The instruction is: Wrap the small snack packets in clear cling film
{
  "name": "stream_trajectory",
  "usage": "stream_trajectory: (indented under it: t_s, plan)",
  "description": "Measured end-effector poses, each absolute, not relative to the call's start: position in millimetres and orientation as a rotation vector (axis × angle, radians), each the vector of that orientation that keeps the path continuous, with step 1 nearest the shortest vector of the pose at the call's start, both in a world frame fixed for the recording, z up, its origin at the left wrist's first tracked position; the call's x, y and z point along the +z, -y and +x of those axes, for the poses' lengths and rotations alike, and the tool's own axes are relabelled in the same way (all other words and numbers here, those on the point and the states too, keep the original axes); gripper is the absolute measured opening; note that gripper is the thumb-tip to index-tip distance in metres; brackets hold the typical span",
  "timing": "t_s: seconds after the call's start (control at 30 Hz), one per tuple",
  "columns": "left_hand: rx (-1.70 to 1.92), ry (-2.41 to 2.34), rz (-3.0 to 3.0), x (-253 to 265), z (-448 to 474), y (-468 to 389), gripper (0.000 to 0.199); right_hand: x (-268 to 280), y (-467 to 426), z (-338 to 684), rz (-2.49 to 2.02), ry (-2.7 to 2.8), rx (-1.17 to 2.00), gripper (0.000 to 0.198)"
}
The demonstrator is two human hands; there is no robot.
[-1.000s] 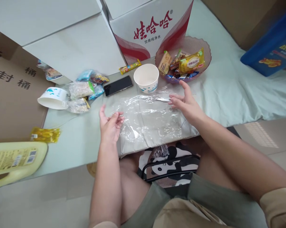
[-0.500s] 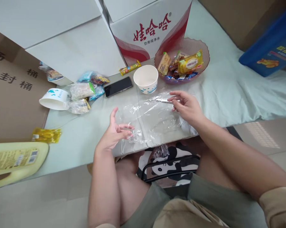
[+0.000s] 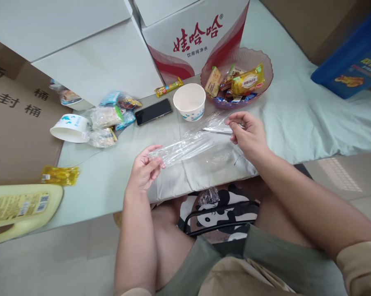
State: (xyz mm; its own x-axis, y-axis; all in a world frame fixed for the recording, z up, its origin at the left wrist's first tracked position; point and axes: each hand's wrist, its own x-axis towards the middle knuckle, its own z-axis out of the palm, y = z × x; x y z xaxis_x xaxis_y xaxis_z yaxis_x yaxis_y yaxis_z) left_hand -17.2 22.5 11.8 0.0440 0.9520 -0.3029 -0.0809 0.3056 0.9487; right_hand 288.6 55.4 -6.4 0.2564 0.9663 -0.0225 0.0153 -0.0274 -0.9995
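A strip of clear plastic film [image 3: 188, 149] is drawn out between my two hands, slanting up to the right over the cloth. My left hand [image 3: 145, 167] pinches its near left end between thumb and fingers. At the other end, my right hand [image 3: 247, 133] has its fingers closed on the film. Scissors [image 3: 219, 130] with narrow silver blades lie under those same right fingers, tips pointing left; whether the hand grips them is unclear. Just beyond the film stands a white paper bowl [image 3: 189, 102], upright.
A pink ribbed bowl [image 3: 267, 82] holds wrapped snacks. A phone [image 3: 153, 112], a yellow snack stick [image 3: 168, 87], wrapped packets [image 3: 107, 118] and a tipped paper bowl [image 3: 70, 128] lie leftward. White cartons [image 3: 95, 61] line the back; a yellow jug [image 3: 25, 209] stands at left.
The loose, spread film is now pulled into a narrow taut strip. My left hand has closed on its end, and my right hand has shifted slightly right.
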Motion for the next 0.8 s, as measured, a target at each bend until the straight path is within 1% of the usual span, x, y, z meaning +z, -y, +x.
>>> stream_trajectory:
  t_s: [0.07, 0.13, 0.2, 0.33, 0.4, 0.47, 0.57, 0.6, 0.73, 0.8]
  plan:
    - [1.075, -1.235, 0.922, 10.3, -17.1, -24.1, 0.049, -6.9, -55.5, 288.8, -1.36, 1.008, 1.017, 0.014]
    - [1.168, -1.191, 0.892, 9.7, -13.3, -25.4, 0.045, -6.3, -54.4, 287.5, -1.368, 1.005, 1.031, 0.013]
    - [1.234, -1.131, 0.846, 9.9, -8.3, -26.3, 0.048, -4.8, -52.7, 285.1, -1.375, 1.012, 1.059, 0.013]
    - [1.305, -1.041, 0.763, 10.8, -6.3, -27.6, 0.065, -2.5, -51.3, 280.7, -1.369, 1.025, 1.075, 0.012]
    - [1.317, -1.013, 0.762, 9.9, -9.3, -28.5, 0.07, -2.8, -52.5, 279.9, -1.366, 1.009, 1.07, 0.012]
    - [1.316, -1.002, 0.764, 8.1, -11.9, -29.6, 0.066, -4.1, -54.5, 279.8, -1.364, 0.983, 1.071, 0.011]
    - [1.35, -1.025, 0.737, 6.4, -12.0, -31.8, 0.05, -6.8, -57.6, 280.7, -1.353, 0.956, 1.059, 0.011]
    - [1.389, -1.037, 0.723, 6.7, -11.5, -32.5, 0.048, -7.8, -58.5, 281.2, -1.346, 0.951, 1.054, 0.012]
    - [1.558, -1.115, 0.656, 11.5, -13.7, -33.6, 0.053, -10.2, -60.1, 282.9, -1.324, 0.923, 1.041, 0.012]
    - [1.546, -1.161, 0.652, 14.2, -18.2, -32.4, 0.048, -10.0, -59.7, 283.0, -1.32, 0.916, 1.043, 0.012]
